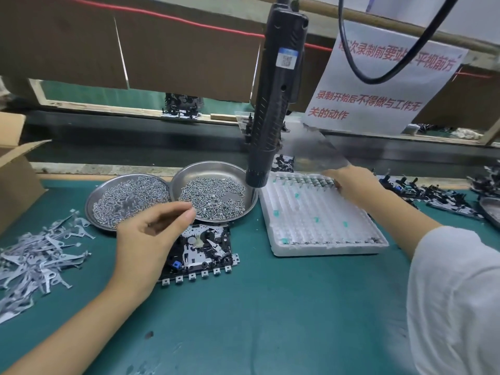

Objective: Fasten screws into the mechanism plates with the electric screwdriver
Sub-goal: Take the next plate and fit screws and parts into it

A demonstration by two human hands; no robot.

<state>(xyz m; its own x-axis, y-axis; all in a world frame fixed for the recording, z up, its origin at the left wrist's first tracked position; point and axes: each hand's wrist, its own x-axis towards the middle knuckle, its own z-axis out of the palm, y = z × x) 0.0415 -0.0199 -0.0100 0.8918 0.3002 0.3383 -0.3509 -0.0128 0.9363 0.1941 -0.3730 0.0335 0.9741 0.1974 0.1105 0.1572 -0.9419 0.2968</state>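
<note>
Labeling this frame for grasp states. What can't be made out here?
- Left hand, head view: fingertips pinched, any screw there too small to see.
- Right hand: motion-blurred at the white tray; grip unclear.
- Screwdriver: bit not visible below its collar.
- Mechanism plate: left part hidden by the left hand.

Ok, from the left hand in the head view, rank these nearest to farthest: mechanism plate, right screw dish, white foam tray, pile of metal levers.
From the left hand:
1. Mechanism plate, directly beneath it.
2. Right screw dish, just beyond the fingertips.
3. Pile of metal levers, on the left.
4. White foam tray, on the right.
</note>
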